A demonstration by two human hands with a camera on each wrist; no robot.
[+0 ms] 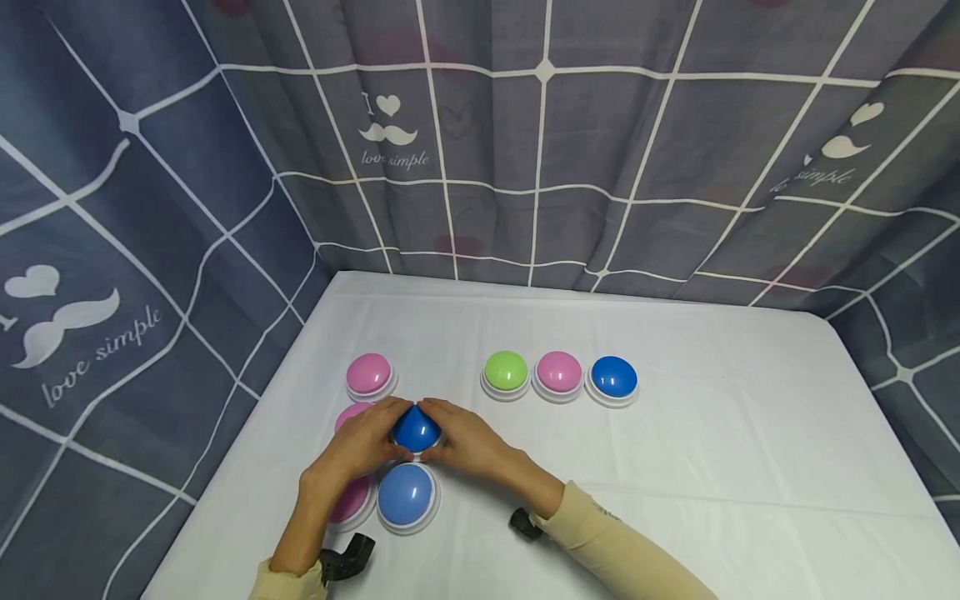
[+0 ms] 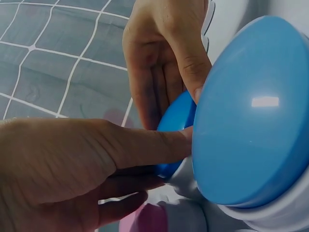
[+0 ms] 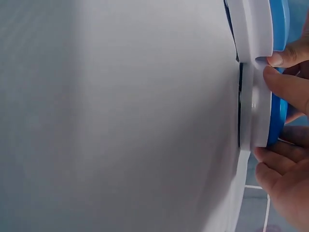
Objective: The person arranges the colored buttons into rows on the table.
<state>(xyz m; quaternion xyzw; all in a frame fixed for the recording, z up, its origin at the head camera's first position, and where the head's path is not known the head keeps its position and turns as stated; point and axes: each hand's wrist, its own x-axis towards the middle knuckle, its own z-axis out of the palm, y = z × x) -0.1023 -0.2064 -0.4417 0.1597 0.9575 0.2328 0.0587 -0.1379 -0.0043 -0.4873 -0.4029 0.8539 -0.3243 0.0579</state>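
Both hands grip a dark blue domed push button [image 1: 416,429] with a white base. My left hand [image 1: 358,446] holds its left side and my right hand [image 1: 471,443] its right side, thumbs toward the near edge. Just nearer lies a lighter-looking blue push button [image 1: 406,494], very close to the held one in the right wrist view. To the left, a pink push button [image 1: 352,502] and another pink one [image 1: 349,413] are partly hidden by the left hand and arm. A third pink push button [image 1: 369,373] sits farther back. The right hand's fingers [image 3: 280,166] reach the white base.
Farther back, right of the hands, a green push button [image 1: 506,371], a pink one [image 1: 558,372] and a blue one [image 1: 613,377] form a row. A white cloth [image 1: 712,467] covers the table. Grey gridded curtains [image 1: 487,142] stand behind and at the sides.
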